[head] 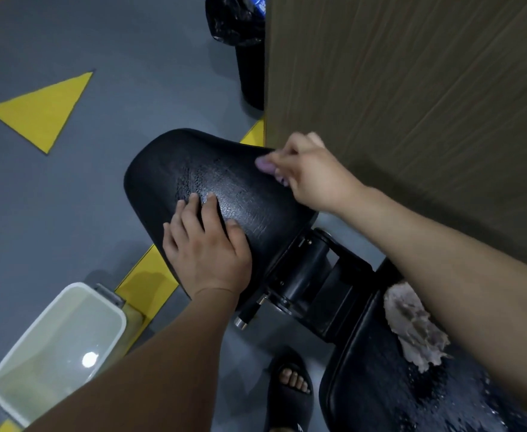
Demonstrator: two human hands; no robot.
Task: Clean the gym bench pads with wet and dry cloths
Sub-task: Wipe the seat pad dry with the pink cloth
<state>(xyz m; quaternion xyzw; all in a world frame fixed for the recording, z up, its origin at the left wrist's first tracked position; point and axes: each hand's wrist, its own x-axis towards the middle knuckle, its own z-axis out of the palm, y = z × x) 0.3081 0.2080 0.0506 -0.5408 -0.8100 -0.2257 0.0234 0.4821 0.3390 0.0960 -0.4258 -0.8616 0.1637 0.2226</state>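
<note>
The black seat pad (224, 188) of the gym bench fills the middle of the view, its surface cracked and shiny. My left hand (206, 241) lies flat on its near edge with straight fingers. My right hand (309, 173) grips a small purple cloth (267, 166) at the pad's far right edge, beside the wall. The longer back pad (390, 385) lies at the lower right, spotted with wet drops. A crumpled grey-brown cloth (412, 328) rests on it, partly under my right forearm.
A white tub of water (58, 347) stands on the floor at lower left. A wood-grain wall panel (412, 88) rises close on the right. A black bin with a bag (243, 42) stands behind. The bench hinge and adjustment pin (249, 313) are between the pads. My sandalled foot (290, 391) is below.
</note>
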